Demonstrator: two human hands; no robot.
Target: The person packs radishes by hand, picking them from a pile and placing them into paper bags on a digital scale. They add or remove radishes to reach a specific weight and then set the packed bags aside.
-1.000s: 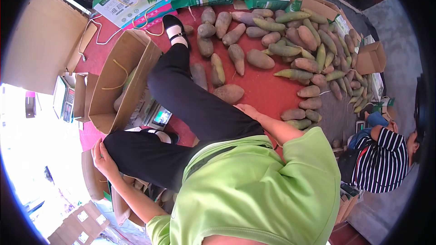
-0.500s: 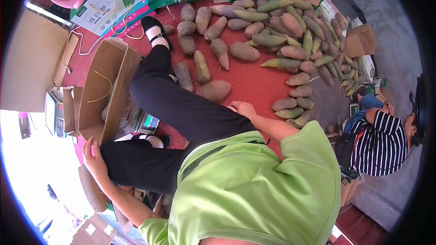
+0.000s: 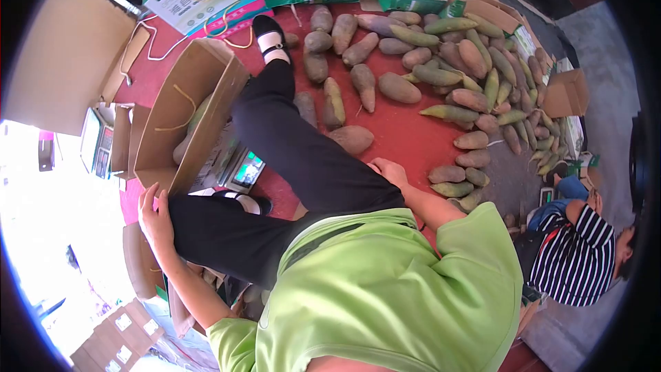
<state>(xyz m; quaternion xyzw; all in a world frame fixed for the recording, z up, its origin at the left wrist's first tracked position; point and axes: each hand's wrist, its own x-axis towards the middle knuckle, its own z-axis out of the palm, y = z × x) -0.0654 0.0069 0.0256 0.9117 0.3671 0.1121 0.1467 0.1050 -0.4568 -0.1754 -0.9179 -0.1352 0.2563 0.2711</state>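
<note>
Resting on the knee of the black trousers (image 3: 231,238), at the left of the frame, the left hand (image 3: 157,223) is empty, its fingers loosely spread just beside a tall, open brown cardboard box (image 3: 212,124). Pale green produce shows inside that box. Near the centre, the right hand (image 3: 388,172) lies against the thigh; its fingers are partly hidden, so whether they are closed cannot be told. Up and left of it lies a plump reddish-brown root (image 3: 352,140). Green and brown elongated roots (image 3: 475,59) are heaped at upper right, beside a bare patch of red floor covering (image 3: 405,136).
</note>
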